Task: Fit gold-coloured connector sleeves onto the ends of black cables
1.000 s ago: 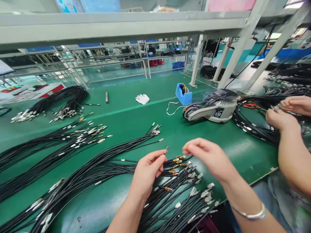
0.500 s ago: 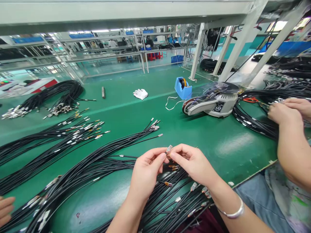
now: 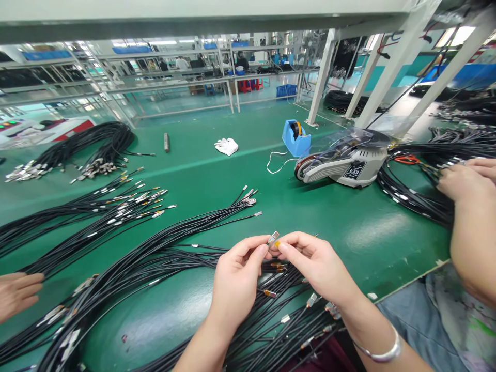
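Observation:
Between finger and thumb, my left hand (image 3: 237, 274) pinches a black cable just behind its silver metal connector (image 3: 273, 237), which points up and to the right. My right hand (image 3: 318, 263) is closed in a pinch on a small piece of amber tape (image 3: 276, 244) against the connector's side. How far the tape wraps round is hidden by my fingers. Under both hands lies a bundle of black cables (image 3: 267, 320), some with bare silver ends and some with amber-wrapped ends. Another cable bundle (image 3: 155, 245) curves across the table to the left of my hands.
A grey tape dispenser machine (image 3: 349, 165), a blue tape holder (image 3: 296, 139) and a white glove (image 3: 226, 146) are farther back. More cable bundles (image 3: 96, 227) lie at left. A co-worker's hand (image 3: 19, 294) touches cables at left; another person's hands (image 3: 465, 181) work at right.
The amber tape now shows at the connector between my fingertips. At left, the co-worker's hand has reached farther in, onto the cables. The whole view has shifted slightly.

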`<state>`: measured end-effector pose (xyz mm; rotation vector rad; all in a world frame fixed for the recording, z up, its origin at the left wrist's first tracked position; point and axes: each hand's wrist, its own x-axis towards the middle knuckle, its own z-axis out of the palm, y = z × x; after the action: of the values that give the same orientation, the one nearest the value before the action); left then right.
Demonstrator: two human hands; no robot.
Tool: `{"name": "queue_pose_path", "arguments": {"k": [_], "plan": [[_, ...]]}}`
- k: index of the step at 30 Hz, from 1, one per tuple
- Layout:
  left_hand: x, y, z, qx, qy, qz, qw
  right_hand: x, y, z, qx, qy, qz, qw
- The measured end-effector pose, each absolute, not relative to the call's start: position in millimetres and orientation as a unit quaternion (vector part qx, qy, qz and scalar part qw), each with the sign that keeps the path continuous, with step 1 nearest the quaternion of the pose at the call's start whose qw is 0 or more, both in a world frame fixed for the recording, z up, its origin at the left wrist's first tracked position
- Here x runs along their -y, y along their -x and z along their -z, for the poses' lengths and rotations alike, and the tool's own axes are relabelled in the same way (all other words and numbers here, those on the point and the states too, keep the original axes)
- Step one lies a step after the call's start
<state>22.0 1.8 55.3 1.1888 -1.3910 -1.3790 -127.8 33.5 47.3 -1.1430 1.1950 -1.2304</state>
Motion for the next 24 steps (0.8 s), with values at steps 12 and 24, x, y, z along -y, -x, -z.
{"name": "queue_pose_path", "arguments": {"k": [12,24], "plan": [[-4.3,-22.0,-55.6,0.559,-0.48,0.541,0.405,-32.3,125.8,-50.5,-0.516,0.47,0.499,0.514],[-4.7,-22.6,-53.2,0.593,-0.461,0.517,0.41,-28.9,123.5,-53.9,-0.535,0.456,0.491,0.514]]}}
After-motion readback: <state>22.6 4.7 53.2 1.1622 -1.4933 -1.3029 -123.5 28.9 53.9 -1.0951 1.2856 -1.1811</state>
